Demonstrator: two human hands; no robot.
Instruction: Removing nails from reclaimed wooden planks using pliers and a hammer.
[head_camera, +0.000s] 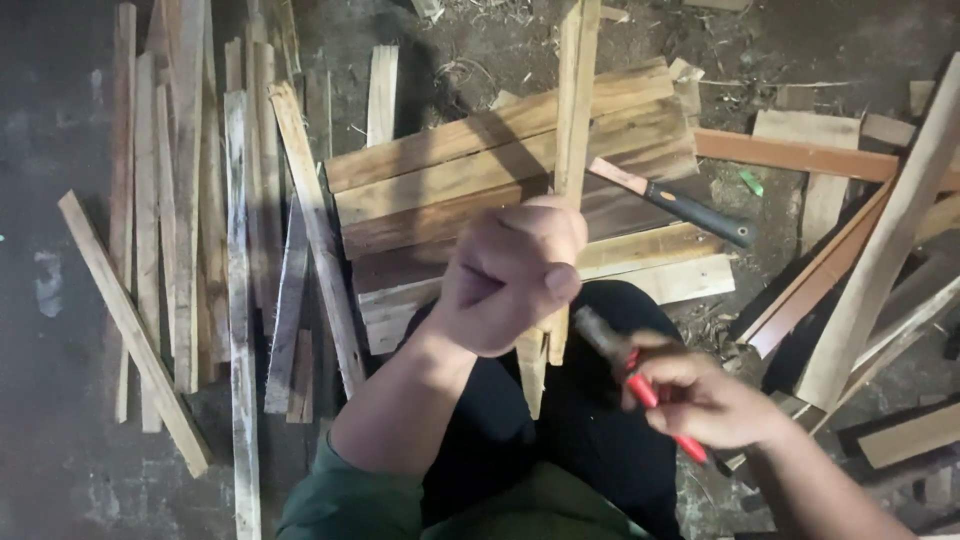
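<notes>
Right over the person's lap, the left hand (510, 275) is curling into a tight fist around a thin wooden strip (572, 110), holding it roughly upright so it's running from the top edge of the view down past the knees, where its lower end (533, 365) is poking out below the fist looking split or pointed. The forearm is coming up from a green sleeve (350, 500) at the bottom.

Just to the right and lower, the right hand (700, 400) is closing around a red-handled tool (655, 400) with a dark metal end (598, 335) that's pointing up toward the strip and sitting just beside its lower part. It's blurry, so I can't tell exactly what kind of tool it is.

Underneath everything there's a bare dirt floor (60, 130) with chips and scraps all over. A stack of short planks (480, 170) is lying straight ahead, and a dark-handled chopping tool (680, 205) is resting on it. A big bunch of long slats (190, 200) is lying off to the left, and more boards (880, 250) are leaning and piling up on the right.

The strip itself is looking pale, narrow and rough-cut, with light hitting its upper half.
</notes>
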